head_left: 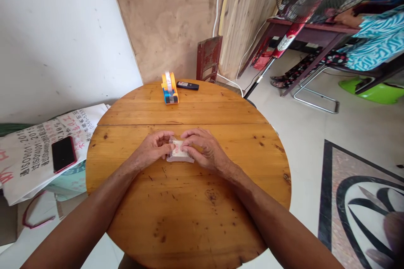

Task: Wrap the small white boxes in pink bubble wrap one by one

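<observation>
A small white packet (179,151) with red print and a clear wrapper lies at the middle of the round wooden table (189,210). My left hand (154,148) pinches its left end, thumb on top. From the right, my right hand (206,149) has its curled fingers and thumb on the packet's upper right part. The fingers cover both upper corners. Beyond the hands, near the far edge, stands an orange and blue tape dispenser (169,88) with a roll of tape in it. A black remote (187,85) lies right beside it.
Left of the table, a phone (64,154) rests on white printed sacks (34,151). A red-brown chair (209,59) stands behind the table. At the right are a standing fan (288,40) and a person in a blue patterned top, seated at a dark desk (315,29).
</observation>
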`<state>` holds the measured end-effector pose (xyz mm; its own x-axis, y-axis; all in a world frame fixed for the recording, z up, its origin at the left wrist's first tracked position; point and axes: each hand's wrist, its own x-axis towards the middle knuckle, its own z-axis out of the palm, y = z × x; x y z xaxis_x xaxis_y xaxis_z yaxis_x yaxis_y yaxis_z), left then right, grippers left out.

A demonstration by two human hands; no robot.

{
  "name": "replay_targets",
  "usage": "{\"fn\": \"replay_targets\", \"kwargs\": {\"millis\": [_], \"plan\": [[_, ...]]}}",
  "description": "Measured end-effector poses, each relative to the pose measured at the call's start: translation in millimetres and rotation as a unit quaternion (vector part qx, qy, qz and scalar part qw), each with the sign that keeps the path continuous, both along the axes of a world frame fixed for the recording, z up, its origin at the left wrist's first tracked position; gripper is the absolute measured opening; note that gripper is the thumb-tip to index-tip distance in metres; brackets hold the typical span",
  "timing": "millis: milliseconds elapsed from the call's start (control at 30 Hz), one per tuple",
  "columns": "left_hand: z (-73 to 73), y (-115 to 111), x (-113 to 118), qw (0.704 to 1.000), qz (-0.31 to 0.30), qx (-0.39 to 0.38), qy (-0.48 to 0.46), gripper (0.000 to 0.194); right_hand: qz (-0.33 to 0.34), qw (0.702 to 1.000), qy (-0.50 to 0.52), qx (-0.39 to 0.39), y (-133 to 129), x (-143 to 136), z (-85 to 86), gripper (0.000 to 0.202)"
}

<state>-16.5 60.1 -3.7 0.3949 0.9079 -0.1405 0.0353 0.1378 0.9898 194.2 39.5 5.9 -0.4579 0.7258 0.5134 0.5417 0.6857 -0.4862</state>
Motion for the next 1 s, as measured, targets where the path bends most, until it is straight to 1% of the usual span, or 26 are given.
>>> {"fn": "replay_targets", "kwargs": {"millis": [67, 200, 267, 333, 433, 467, 533, 667, 800, 933, 1000], "plan": [[-0.4, 0, 0, 1.0, -0.004, -0.002, 0.002, 0.051, 0.007, 1.0, -0.006, -0.021, -2, 3, 2.7, 0.008], [0.4, 0, 1, 1.0, -0.009, -0.006, 0.003, 0.05, 0.02, 0.998, -0.047, -0.037, -5, 5, 5.1, 0.026], [0.9, -1, 2, 1.0, -0.003, -0.006, -0.001, 0.05, 0.014, 0.997, -0.066, -0.039, -6, 2, 4.9, 0.024], [0.7, -1, 3, 1.0, 0.0, -0.01, -0.009, 0.049, 0.003, 0.997, -0.071, -0.043, -7, -2, 4.8, 0.017], [-1.3, -1, 3, 1.0, -0.004, -0.011, -0.014, 0.048, -0.011, 0.998, -0.053, -0.045, -7, -6, 4.4, 0.004], [-2.2, 0, 3, 1.0, -0.004, -0.01, -0.013, 0.048, -0.015, 0.998, -0.045, -0.043, -6, -7, 3.9, 0.003], [-3.7, 0, 2, 1.0, -0.002, -0.008, -0.013, 0.048, -0.023, 0.999, -0.023, -0.032, -5, -7, 2.3, 0.008], [-4.6, 0, 1, 1.0, -0.013, 0.005, -0.01, 0.05, -0.038, 0.999, 0.015, -0.022, -5, -10, -0.2, 0.01], [-4.2, -2, 1, 0.998, -0.015, 0.049, 0.039, 0.055, -0.052, 0.997, 0.035, -0.04, -5, -13, 2.8, 0.013], [-4.4, -5, 0, 0.985, 0.006, 0.143, 0.097, 0.061, -0.073, 0.994, 0.074, -0.042, -6, -12, 10.5, 0.011], [-5.1, -8, 0, 0.98, -0.007, 0.175, 0.096, 0.062, -0.089, 0.99, 0.095, -0.052, -8, -10, 15.4, 0.012]]}}
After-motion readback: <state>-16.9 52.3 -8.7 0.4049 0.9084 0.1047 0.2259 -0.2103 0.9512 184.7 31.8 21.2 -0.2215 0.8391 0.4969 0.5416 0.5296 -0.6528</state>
